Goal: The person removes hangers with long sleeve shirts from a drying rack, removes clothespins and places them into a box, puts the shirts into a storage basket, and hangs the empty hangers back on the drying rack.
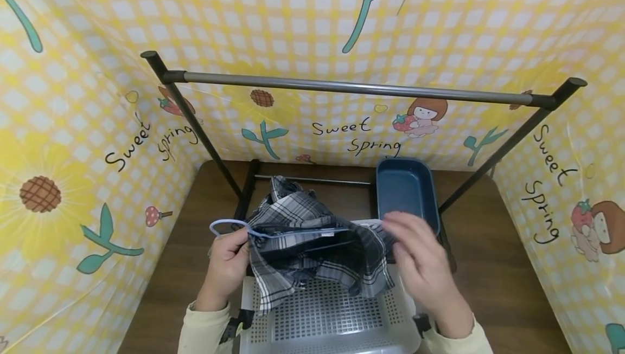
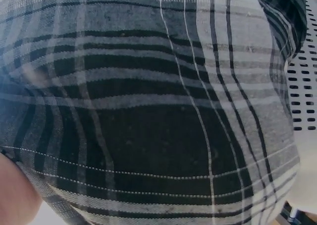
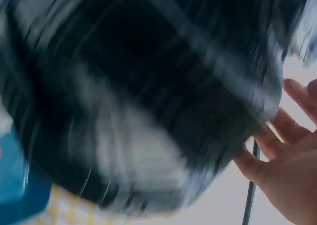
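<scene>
A dark grey and white plaid shirt (image 1: 293, 210) hangs bunched over the basket, with a light blue clothes hanger (image 1: 226, 221) running along its upper side and the hook sticking out at the left. My left hand (image 1: 227, 264) pinches the hanger and the cloth beside the hook. At the shirt's other end, my right hand (image 1: 421, 259) has its fingers extended, their tips at the cloth edge. The plaid cloth (image 2: 148, 131) fills most of the left wrist view. In the right wrist view the shirt (image 3: 163, 81) is blurred, next to the spread fingers (image 3: 252, 165).
Below the shirt is a white perforated basket (image 1: 332, 321). A blue bin (image 1: 407, 167) stands at the back right. The dark rack's horizontal rail (image 1: 342, 85) crosses above the brown table (image 1: 488, 267). Yellow checked curtain (image 1: 293, 18) surrounds the table on three sides.
</scene>
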A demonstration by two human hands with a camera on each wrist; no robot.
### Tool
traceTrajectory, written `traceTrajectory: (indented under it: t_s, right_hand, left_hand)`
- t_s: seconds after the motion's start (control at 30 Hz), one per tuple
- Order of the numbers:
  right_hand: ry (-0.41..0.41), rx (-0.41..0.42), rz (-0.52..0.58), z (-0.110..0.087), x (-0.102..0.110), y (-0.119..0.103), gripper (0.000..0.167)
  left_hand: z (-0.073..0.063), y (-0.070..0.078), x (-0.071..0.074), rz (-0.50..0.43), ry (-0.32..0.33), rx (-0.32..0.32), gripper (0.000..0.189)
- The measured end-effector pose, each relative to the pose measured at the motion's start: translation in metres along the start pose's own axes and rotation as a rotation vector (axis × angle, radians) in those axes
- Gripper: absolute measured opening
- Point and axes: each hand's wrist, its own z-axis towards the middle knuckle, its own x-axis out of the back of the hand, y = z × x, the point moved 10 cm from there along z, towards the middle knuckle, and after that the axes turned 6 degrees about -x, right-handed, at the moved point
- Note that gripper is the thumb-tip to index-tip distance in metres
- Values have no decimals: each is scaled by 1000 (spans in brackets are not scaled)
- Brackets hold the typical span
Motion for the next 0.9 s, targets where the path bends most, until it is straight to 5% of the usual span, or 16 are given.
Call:
traceTrajectory:
  t_s: [0.17,0.47,0.63,0.77,0.9]
  right_hand:
    - [-167,-8,-27,-3,-33,-6,44]
    - [-143,-60,-2,-6,-26,9,29]
    - [-127,-135,14,-7,-13,20,4]
    - [-116,-201,31,-8,-5,27,25]
    - [-19,-254,67,-9,15,38,17]
  left_hand:
    - [-2,2,-4,16,-34,-8,36]
    - [-1,12,-12,-16,-89,-96,39]
    - [-2,8,-21,-13,-179,-28,35]
    - [-7,0,-26,6,-241,55,31]
    - [-14,-7,-18,7,-230,135,28]
